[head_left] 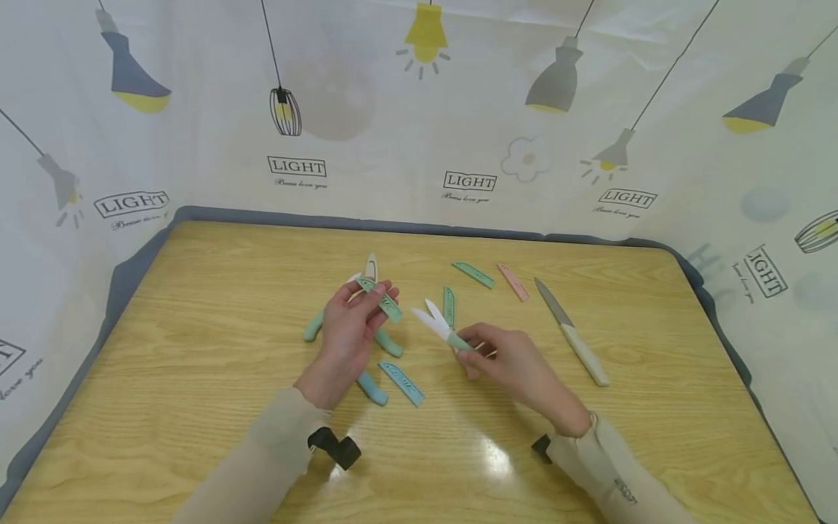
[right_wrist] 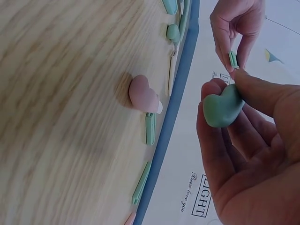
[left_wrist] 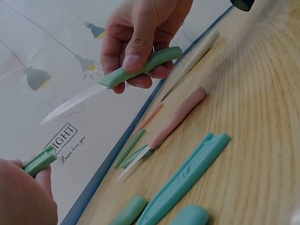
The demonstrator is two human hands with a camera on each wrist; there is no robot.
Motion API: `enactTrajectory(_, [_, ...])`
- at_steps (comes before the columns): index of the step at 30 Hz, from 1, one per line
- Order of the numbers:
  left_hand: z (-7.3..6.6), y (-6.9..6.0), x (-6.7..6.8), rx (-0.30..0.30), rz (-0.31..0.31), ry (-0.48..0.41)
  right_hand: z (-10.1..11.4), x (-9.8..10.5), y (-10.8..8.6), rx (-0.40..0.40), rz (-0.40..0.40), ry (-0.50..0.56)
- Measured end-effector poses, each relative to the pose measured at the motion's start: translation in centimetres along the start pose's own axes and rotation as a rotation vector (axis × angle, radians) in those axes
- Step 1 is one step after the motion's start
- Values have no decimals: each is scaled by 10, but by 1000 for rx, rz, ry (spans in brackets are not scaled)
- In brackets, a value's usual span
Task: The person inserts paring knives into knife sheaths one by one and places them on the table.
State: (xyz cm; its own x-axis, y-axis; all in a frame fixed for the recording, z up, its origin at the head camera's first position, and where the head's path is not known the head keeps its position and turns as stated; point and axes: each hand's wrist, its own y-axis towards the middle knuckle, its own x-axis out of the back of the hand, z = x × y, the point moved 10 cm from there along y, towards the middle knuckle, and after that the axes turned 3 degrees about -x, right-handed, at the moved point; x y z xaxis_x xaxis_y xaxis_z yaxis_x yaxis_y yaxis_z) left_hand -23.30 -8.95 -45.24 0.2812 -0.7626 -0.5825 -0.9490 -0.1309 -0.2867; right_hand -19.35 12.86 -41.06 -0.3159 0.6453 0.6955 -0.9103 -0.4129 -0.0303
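Note:
My left hand (head_left: 347, 324) pinches a green blade sheath (head_left: 390, 308) between thumb and fingers above the table. In my right hand (head_left: 513, 360) is a small knife (left_wrist: 140, 68), gripped by its green handle, with its white blade bare and angled toward the left hand. A gap separates blade tip and sheath. Below the right hand lies a pink-handled knife (left_wrist: 176, 117), pale blade uncovered. Beneath the left hand are green handles (head_left: 388, 342), partly hidden by it, and a blue handle (head_left: 373, 389). A blue sheath (head_left: 401, 383) rests nearby.
Farther back on the wooden table (head_left: 262, 255) lie two green sheaths, one (head_left: 473, 274) beside a pink sheath (head_left: 513, 282). A larger knife with a cream handle (head_left: 585, 354) lies at the right, blade exposed. A cream pointed piece (head_left: 372, 267) shows behind the left hand.

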Motion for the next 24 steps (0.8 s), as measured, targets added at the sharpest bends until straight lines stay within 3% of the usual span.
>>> enactTrajectory(8, [3,-2,-1,1,-6,-20,2,-7,-1,16,46,31])
enactTrajectory(24, [6,-6,-8,5,31,-61,11,-5,-2,31,22,-19])
